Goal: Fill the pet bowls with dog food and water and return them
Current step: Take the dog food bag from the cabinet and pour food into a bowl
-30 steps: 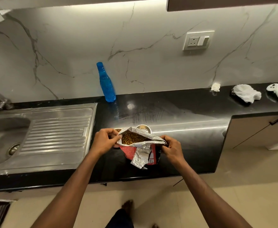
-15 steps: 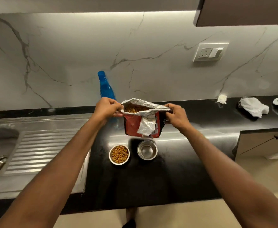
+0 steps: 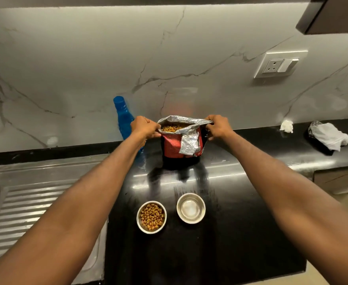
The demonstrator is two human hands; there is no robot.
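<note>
While both arms stretch out ahead of me, my left hand (image 3: 144, 126) pinches the left edge of the red dog food bag with the crinkled silver foil lining (image 3: 182, 138), fingers curled shut on the rim. My right hand (image 3: 218, 126) does the same on the right edge, closed tight on the foil. Between them the bag's mouth is pulled wide, and brown kibble shows inside. It stands upright at the back of the glossy black stone tabletop (image 3: 241, 233), close to the marble wall; I cannot tell whether its base rests fully on the surface.

Down near me sit the two small round steel bowls, side by side and apart. On the left, the bowl filled with kibble (image 3: 151, 217); on the right, the bowl with no kibble in it (image 3: 191, 208), its bottom shining, and I cannot tell if there is water in it.

Just behind my left hand stands a translucent blue plastic bottle with a blue cap (image 3: 123, 116), against the wall. Left of the bowls lies the ribbed steel sink drainboard (image 3: 25, 212). Far right, a crumpled white cloth (image 3: 329, 136) lies on the tabletop.
</note>
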